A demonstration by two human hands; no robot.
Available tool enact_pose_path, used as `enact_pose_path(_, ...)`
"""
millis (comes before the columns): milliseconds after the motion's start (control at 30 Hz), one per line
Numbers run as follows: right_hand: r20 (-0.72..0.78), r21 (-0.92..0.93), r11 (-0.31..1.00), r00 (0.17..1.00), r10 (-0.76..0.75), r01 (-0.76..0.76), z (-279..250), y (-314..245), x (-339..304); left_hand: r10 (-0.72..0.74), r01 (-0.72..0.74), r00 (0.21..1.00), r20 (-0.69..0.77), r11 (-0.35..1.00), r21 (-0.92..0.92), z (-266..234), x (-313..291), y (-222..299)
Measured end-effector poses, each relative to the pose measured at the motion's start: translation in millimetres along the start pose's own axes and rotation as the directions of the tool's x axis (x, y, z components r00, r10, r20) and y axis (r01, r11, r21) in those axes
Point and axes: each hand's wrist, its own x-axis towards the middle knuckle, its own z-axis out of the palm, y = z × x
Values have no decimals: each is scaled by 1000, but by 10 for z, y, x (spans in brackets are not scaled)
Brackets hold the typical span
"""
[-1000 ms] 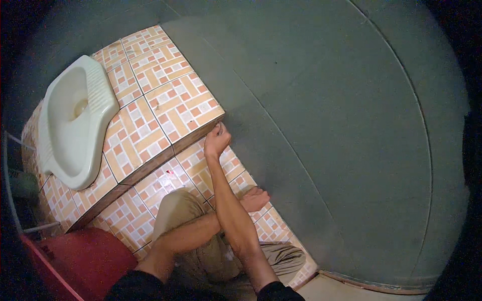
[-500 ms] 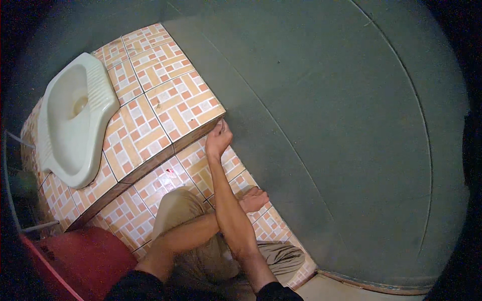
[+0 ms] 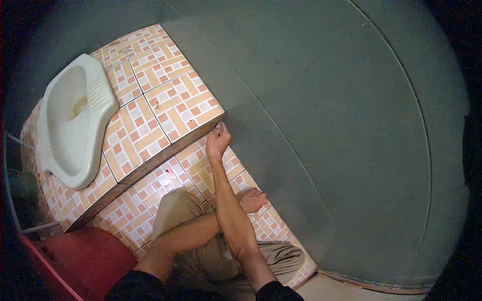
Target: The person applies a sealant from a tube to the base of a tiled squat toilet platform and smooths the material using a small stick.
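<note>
"Both hands are set low beside the grey-green wall (image 3: pixel 346 150): the right hand (image 3: pixel 218 143) farther out, the left hand (image 3: pixel 254 200) nearer, and the forearms (image 3: pixel 233 220) are crossed, right over left!"

"Is anything gripped?"

"That can't be told. The right fingers are curled in tight where the riser (image 3: pixel 150 166) of the raised tiled step (image 3: pixel 150 95) is met by the wall; whatever may be pinched there is hidden."

"And the left?"

"Its fingers are folded, palm out of sight, just over the wall-side edge of the lower tiled floor (image 3: pixel 123 215). It looks placed for balance, perhaps, since a crouch is suggested by that bent knee (image 3: pixel 175 205)."

"Why the crossing?"

"Probably because that far corner is reached across the body."

"What about the left side?"

"Well apart from both hands, the squat toilet (image 3: pixel 68 138) is set into the step, and a red container (image 3: pixel 90 261) is seen nearer."
</note>
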Motion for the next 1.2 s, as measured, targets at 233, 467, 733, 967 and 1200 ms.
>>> enact_pose_path(233,-96,-84,989,987,-127,119,-143,21,-2,-46,35,970,239,998,50,-64,170,104)
enact_pose_path(467,43,-180,981,997,-61,68,-183,85,-159,15,9,985,172,990,-141,158,67,41)
enact_pose_path(733,49,-252,958,991,-128,136,-55,123,-75,-87,73,957,277,996,59,-239,149,83)
enact_pose_path(967,105,-419,895,987,-123,156,-143,-205,-110,-79,74,979,190,997,35,3,66,-28)
enact_pose_path(1200,155,-506,832,973,-172,228,-203,-215,-86,-81,78,989,128,997,31,-34,60,-3)
